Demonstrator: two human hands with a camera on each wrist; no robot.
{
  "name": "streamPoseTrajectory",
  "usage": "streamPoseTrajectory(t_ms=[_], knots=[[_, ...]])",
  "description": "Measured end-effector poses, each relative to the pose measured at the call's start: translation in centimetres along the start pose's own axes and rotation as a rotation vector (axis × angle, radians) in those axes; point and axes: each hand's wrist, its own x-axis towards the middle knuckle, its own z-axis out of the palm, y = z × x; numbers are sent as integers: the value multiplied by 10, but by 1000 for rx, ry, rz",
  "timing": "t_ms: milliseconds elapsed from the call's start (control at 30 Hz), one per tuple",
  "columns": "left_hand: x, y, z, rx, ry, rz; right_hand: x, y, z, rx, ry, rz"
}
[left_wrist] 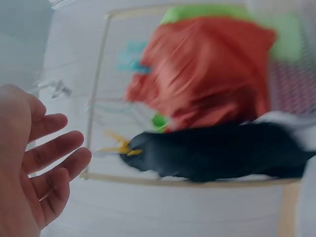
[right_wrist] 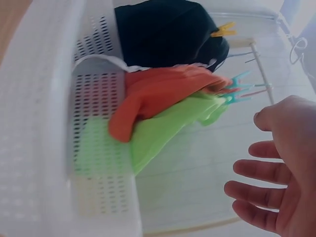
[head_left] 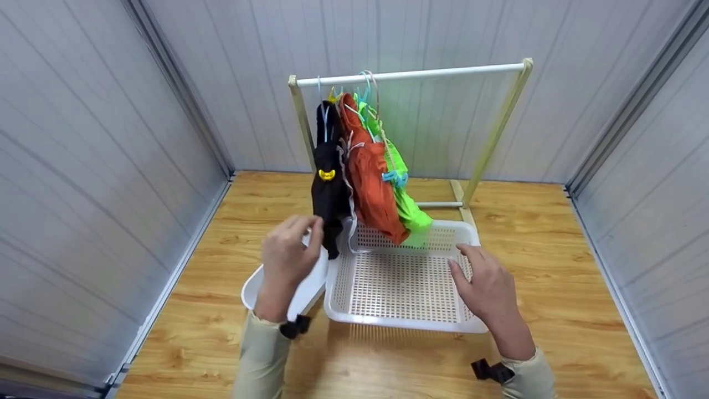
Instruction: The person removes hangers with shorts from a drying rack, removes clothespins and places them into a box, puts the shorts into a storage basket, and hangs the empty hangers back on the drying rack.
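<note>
My left hand (head_left: pixel 290 250) hovers over a small white tray, close to the bottom of a black garment (head_left: pixel 328 191); its fingers are loosely bent and hold nothing. My right hand (head_left: pixel 487 281) is over the right rim of a white perforated basket (head_left: pixel 404 320), fingers spread and nothing in them. The black garment, an orange-red garment (head_left: pixel 372 177) and a bright green garment (head_left: pixel 412 209) hang side by side from hangers on a rack (head_left: pixel 443 72). A yellow clip (head_left: pixel 327 175) sits on the black one, blue clips (head_left: pixel 394 177) by the green one. The lower hems hang over the basket's back edge.
The small white tray (head_left: pixel 252 288) stands left of the basket, partly hidden by my left forearm. Behind the rack rises a pale panel wall (head_left: pixel 443 33), with more panels at both sides. The rack's right post (head_left: pixel 498 133) stands on the wood-patterned surface (head_left: pixel 532 221).
</note>
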Motion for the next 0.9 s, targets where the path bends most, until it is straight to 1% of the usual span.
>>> streamPoseTrajectory(t_ms=[67, 167, 267, 333, 500, 633, 700, 833, 900], knots=[[14, -7, -5, -1, -1, -16, 7, -3, -1, 13, 9, -10], [32, -17, -9, 12, -9, -44, 19, -8, -2, 20, 25, -31], [47, -26, -9, 36, -41, -81, 30, -13, -3, 25, 35, -56], [54, -31, -8, 56, -69, -108, 36, -15, -4, 30, 38, -70], [68, -42, 0, 35, -128, -191, 50, -21, -6, 60, 55, -87], [80, -54, 9, -23, -157, -285, 63, -25, -5, 81, 59, -89], [87, -61, 14, -55, -168, -346, 69, -26, -3, 88, 49, -86], [99, -74, 21, -167, -179, -488, 81, -29, 3, 104, 26, -69], [107, -80, 24, -257, -170, -560, 87, -30, 6, 107, 18, -58]])
